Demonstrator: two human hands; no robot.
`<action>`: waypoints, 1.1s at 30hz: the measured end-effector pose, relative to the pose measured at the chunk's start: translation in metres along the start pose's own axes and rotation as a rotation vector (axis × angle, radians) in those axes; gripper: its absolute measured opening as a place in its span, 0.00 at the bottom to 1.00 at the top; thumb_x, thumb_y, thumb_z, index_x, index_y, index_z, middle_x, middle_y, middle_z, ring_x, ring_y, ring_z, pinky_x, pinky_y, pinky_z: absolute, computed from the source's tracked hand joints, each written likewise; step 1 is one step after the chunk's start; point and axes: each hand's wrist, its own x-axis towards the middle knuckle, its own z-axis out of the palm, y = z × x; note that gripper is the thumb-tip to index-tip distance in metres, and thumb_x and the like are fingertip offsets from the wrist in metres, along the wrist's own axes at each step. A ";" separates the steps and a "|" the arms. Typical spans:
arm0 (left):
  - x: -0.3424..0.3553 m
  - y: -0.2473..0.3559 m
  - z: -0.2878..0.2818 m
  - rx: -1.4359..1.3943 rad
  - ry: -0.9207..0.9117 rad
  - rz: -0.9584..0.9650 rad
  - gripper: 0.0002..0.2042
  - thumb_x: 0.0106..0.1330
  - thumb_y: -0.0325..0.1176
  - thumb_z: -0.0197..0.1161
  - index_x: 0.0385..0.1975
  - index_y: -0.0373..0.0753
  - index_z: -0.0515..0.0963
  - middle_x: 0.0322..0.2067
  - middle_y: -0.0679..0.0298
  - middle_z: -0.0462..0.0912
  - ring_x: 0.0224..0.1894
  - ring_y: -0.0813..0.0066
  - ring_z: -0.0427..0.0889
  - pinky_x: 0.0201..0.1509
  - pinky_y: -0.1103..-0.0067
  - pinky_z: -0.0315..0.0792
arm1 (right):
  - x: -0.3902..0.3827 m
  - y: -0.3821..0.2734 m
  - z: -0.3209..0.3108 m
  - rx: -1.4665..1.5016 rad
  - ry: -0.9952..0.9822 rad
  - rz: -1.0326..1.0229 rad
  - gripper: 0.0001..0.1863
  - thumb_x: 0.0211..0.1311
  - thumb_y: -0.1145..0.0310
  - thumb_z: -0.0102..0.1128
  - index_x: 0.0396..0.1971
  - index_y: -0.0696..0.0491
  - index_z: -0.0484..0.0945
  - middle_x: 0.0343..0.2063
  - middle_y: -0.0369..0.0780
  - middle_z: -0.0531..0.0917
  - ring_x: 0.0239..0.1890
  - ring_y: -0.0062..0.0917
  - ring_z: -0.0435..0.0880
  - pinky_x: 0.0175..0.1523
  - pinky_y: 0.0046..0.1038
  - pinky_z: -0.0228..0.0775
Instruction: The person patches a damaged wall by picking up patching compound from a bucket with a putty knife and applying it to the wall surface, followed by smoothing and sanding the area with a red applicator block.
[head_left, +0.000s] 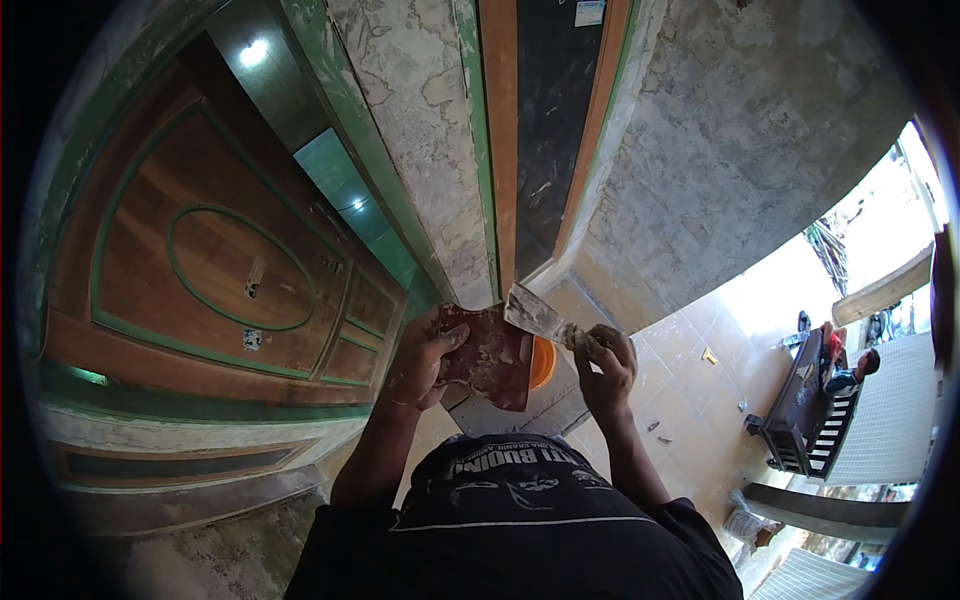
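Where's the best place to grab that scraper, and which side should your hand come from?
Probably by the handle, coming from the lower right, as the right hand does. The scraper slants, with its narrow handle end toward that side and its wide, smeared blade up and left by the reddish-brown board. Fingers on the blade would likely get messy.

A reddish-brown board [490,362] hides part of an orange container [543,362] and of the left hand [424,358], while the right hand [608,366] covers part of a scraper handle [572,336]. A yellow object [709,355] on the tiled floor [690,392] is too small to identify.
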 end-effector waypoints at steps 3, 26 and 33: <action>0.003 -0.001 -0.007 -0.028 -0.035 0.037 0.08 0.62 0.24 0.52 0.39 0.32 0.71 0.34 0.58 0.79 0.33 0.73 0.81 0.36 0.78 0.79 | 0.000 0.008 -0.014 -0.069 -0.008 -0.075 0.10 0.39 0.80 0.68 0.24 0.55 0.77 0.30 0.41 0.80 0.31 0.33 0.78 0.34 0.31 0.67; -0.021 -0.012 0.010 1.182 0.002 1.086 0.12 0.55 0.17 0.59 0.39 0.32 0.75 0.39 0.50 0.80 0.41 0.60 0.82 0.41 0.76 0.76 | 0.016 -0.008 -0.049 1.143 -0.570 0.950 0.14 0.60 0.63 0.58 0.27 0.56 0.66 0.16 0.39 0.75 0.13 0.15 0.68 0.15 0.16 0.54; -0.019 0.001 -0.011 1.393 -0.110 1.116 0.14 0.53 0.16 0.59 0.38 0.39 0.78 0.42 0.49 0.78 0.44 0.54 0.80 0.42 0.74 0.77 | 0.019 0.001 -0.049 1.123 -0.617 0.865 0.12 0.59 0.64 0.58 0.26 0.56 0.67 0.16 0.38 0.75 0.13 0.14 0.68 0.16 0.16 0.55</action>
